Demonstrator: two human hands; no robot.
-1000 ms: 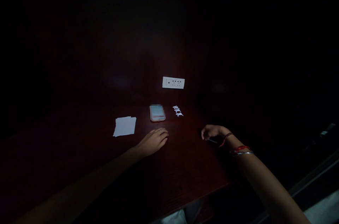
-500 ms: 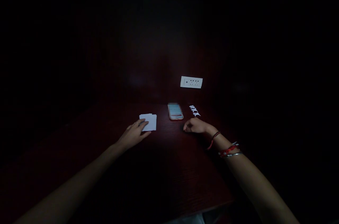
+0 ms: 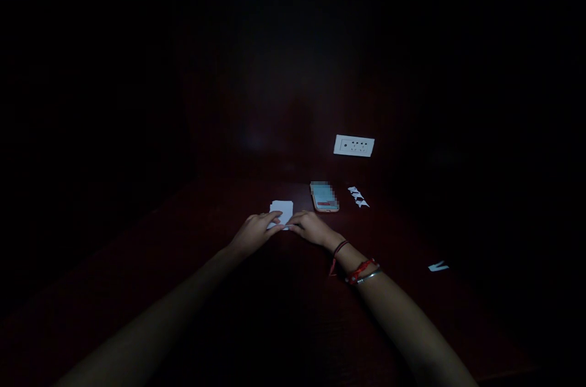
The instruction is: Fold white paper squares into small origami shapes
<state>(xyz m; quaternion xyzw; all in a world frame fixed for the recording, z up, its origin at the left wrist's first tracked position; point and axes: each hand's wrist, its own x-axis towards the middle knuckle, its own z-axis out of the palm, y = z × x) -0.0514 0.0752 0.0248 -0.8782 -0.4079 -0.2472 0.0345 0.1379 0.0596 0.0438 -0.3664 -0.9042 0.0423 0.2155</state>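
A small stack of white paper (image 3: 284,209) lies on the dark reddish table. My left hand (image 3: 255,233) rests on its left side, fingers lying on the top sheet and thumb stretched along the near edge, apart from them. At the near right corner, my right hand (image 3: 314,228) pinches the paper edge between thumb and fingers. The two thumbs nearly meet there. How many sheets the right hand grips cannot be made out. Just beyond my right hand lies a phone (image 3: 332,209) with its screen lit.
Several cut white paper pieces (image 3: 358,196) lie in a row right of the phone. Another white scrap with a notch (image 3: 438,267) lies farther right. A white socket panel (image 3: 354,145) is on the back wall. The surroundings are very dark.
My right hand has moved left from beside the phone to the stack and closed on its near edge. The view has turned, showing the notched scrap at right.
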